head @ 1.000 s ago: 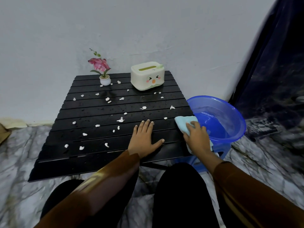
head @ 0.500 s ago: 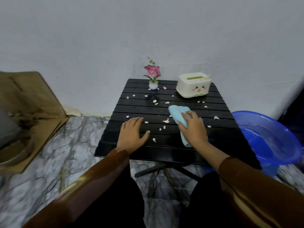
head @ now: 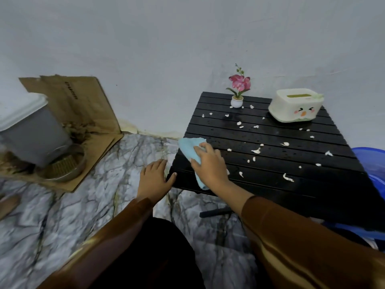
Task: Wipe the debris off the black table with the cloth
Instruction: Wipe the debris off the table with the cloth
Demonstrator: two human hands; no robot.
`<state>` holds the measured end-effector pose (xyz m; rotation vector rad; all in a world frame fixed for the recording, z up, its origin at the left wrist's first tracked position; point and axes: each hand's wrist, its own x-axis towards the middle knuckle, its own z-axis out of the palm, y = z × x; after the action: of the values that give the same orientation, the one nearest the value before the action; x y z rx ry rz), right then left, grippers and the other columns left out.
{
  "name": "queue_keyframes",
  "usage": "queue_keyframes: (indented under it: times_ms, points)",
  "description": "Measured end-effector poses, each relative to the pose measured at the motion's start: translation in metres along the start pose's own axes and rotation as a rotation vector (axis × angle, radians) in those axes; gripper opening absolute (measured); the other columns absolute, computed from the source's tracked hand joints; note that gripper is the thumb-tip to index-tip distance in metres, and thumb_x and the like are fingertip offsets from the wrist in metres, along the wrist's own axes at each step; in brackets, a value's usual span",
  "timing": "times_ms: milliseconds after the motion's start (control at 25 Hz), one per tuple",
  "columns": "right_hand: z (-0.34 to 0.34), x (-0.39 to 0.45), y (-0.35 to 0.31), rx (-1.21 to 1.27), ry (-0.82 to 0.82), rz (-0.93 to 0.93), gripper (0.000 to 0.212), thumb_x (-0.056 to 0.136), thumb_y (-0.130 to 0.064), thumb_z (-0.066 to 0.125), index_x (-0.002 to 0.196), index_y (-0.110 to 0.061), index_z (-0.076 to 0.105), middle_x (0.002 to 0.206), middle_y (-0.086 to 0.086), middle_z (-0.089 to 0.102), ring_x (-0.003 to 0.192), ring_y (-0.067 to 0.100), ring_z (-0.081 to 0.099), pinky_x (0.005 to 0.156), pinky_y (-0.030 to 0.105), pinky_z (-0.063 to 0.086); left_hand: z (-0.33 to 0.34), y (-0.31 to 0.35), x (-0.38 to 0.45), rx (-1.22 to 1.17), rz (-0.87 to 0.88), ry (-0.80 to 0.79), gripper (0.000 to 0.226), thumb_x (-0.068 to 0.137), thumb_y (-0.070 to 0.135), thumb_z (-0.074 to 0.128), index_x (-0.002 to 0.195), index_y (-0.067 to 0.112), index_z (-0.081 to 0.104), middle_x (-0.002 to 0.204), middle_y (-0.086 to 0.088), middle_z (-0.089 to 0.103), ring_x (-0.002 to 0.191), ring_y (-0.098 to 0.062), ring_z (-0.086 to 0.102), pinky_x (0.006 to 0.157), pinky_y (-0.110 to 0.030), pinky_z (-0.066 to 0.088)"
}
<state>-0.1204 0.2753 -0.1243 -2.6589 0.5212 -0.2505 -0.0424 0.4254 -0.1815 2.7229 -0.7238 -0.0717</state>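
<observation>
The black slatted table (head: 277, 184) stands at the right, wet and strewn with several white debris bits (head: 256, 151) over its middle and back. My right hand (head: 209, 165) presses the light blue cloth (head: 188, 148) onto the table's left edge, the cloth hanging partly past it. My left hand (head: 154, 178) is held flat with fingers apart just off the table's near left corner, its thumb touching the edge.
A small potted pink flower (head: 237, 90) and a cream tissue box (head: 295, 108) stand at the table's back. A blue basin (head: 375, 163) sits right of the table. On the marble floor at left lie cardboard (head: 83, 113), a grey bin (head: 27, 130) and a metal bowl (head: 66, 165).
My right hand swept the cloth from the table's right side across to its left edge. My left hand slid off the tabletop to the left corner. The view turned left.
</observation>
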Motion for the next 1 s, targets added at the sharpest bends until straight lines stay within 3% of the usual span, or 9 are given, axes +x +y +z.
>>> queue_keyframes:
  times_ms: [200,480,800,1000]
  points:
    - [0.048,0.003,-0.011,-0.182,-0.081,0.005,0.044,0.095,-0.032,0.044,0.136,-0.017,0.041,0.147,0.003,0.033,0.119,0.033,0.039,0.096,0.041,0.036,0.013,-0.004,-0.003,-0.014,0.046,-0.037,0.059,0.094,0.044,0.043,0.147,0.020,0.030,0.155,0.001,0.032,0.143,-0.020,0.028,0.114,-0.039,0.020]
    - [0.051,0.005,0.012,-0.189,-0.002,0.098,0.047,0.094,-0.032,0.045,0.138,-0.019,0.038,0.150,0.000,0.030,0.122,0.031,0.038,0.098,0.040,0.034,0.022,0.010,0.010,-0.038,0.080,-0.089,0.061,0.098,0.043,0.035,0.151,0.019,0.017,0.160,0.001,0.018,0.148,-0.021,0.015,0.117,-0.040,0.018]
    - [-0.006,-0.013,0.126,-0.253,0.126,0.400,0.047,0.093,-0.030,0.046,0.138,-0.020,0.040,0.151,0.000,0.030,0.120,0.033,0.037,0.098,0.041,0.034,0.028,0.027,0.023,-0.029,0.090,-0.095,0.060,0.098,0.044,0.031,0.151,0.019,0.015,0.161,0.001,0.013,0.148,-0.023,0.012,0.117,-0.043,0.017]
    - [-0.042,-0.026,0.181,-0.243,0.226,0.644,0.036,0.091,-0.023,0.050,0.125,-0.012,0.053,0.144,0.007,0.037,0.117,0.038,0.039,0.098,0.043,0.033,0.029,0.026,0.023,-0.005,0.090,-0.091,0.061,0.098,0.045,0.030,0.151,0.019,0.016,0.161,0.001,0.014,0.148,-0.024,0.014,0.117,-0.044,0.017]
